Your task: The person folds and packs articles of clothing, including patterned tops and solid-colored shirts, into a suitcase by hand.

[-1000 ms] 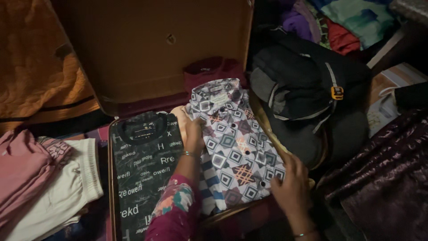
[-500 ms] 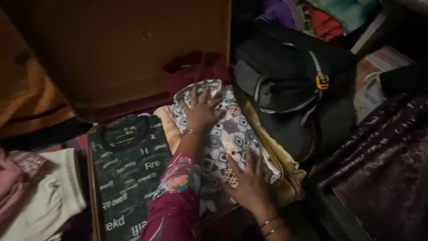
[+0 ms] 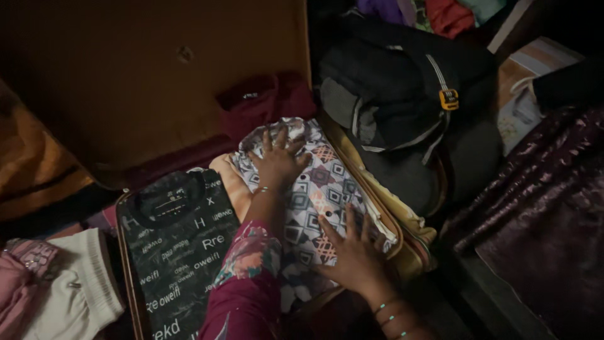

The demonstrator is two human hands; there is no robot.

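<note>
A: Where are the two hands?

B: Both lie flat on the folded patterned shirt [image 3: 321, 189], the one with grey and white squares. The left hand [image 3: 277, 162] is near the collar, fingers spread and pressed down on the cloth. The right hand [image 3: 352, 252] is at the lower part, also open with fingers apart, palm on the fabric. Neither hand pinches anything.

A: And where is the shirt?

B: It lies in the open brown suitcase [image 3: 126, 252], on top of other folded clothes, just beside the black T-shirt with white letters [image 3: 179, 252]. A maroon garment [image 3: 264, 104] is behind it, against the raised lid [image 3: 157, 75]. A black backpack [image 3: 402, 82] is to the right, outside the suitcase.
</note>
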